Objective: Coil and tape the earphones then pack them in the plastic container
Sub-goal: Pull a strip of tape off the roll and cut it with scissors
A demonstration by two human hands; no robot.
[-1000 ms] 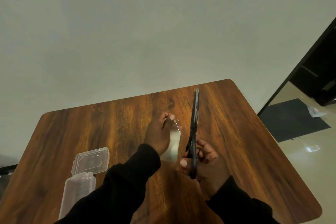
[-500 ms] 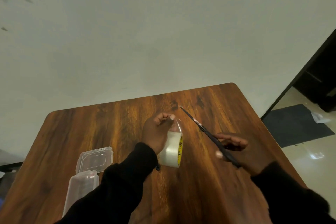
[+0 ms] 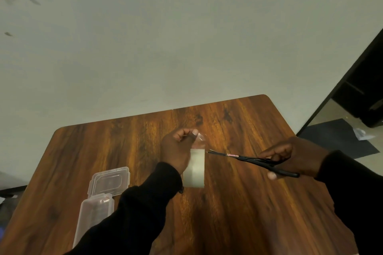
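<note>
change: scissors (image 3: pixel 255 158) swing down flat, tips now by the tape roll (image 3: pixel 194 168) | left hand (image 3: pixel 178 151) pinches a pulled tape end | right hand (image 3: pixel 294 157) grips scissors | earphones not seen | plastic container (image 3: pixel 97 198) open on worktop (image 3: pixel 248 203) | next: likely cut

No text, number or brand can be read anywhere in the frame. The only candidate is a small reddish label (image 3: pixel 232 155) on the blade of the black scissors (image 3: pixel 253 160), right of the frame's centre, and it is too small and blurred for any letters to be made out. The roll of clear tape (image 3: pixel 194 168) at the centre shows no legible print from this angle, and the clear plastic container (image 3: pixel 97 209) at lower left bears none that can be made out.
</note>
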